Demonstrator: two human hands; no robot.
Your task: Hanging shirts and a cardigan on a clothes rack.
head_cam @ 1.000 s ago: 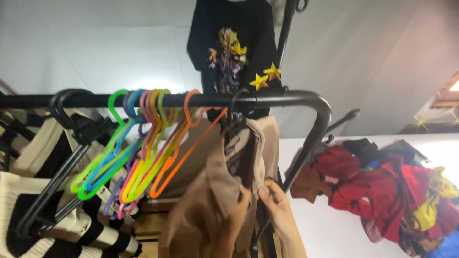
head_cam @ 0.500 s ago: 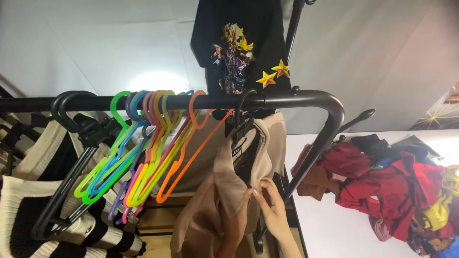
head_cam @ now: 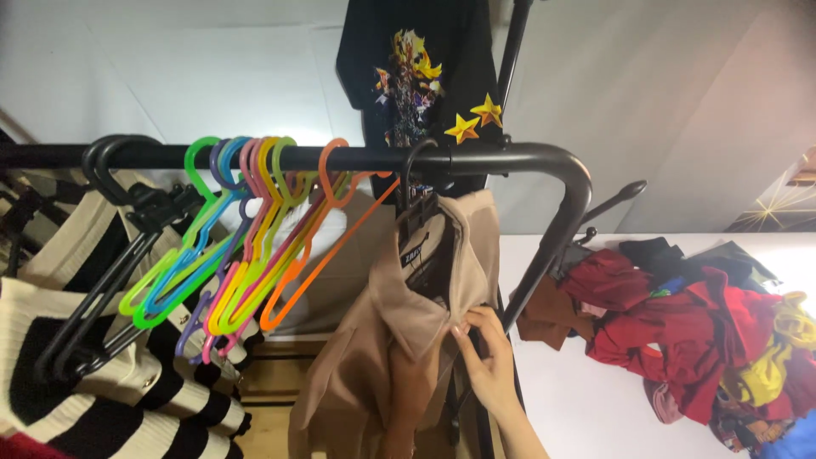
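Beige jacket (head_cam: 399,340) already hung on black rail (head_cam: 357,157), collar not yet straight. Right hand (head_cam: 489,361) pinching lapel; left hand (head_cam: 408,399) under fabric, grip unclear. Empty coloured hangers (head_cam: 255,246) left of hands.

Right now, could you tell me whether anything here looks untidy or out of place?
Yes: a heap of clothes, mostly red, lies crumpled on the white surface at the right rather than hung. The beige shirt on the rail hangs lopsided, its collar gripped by the right hand.
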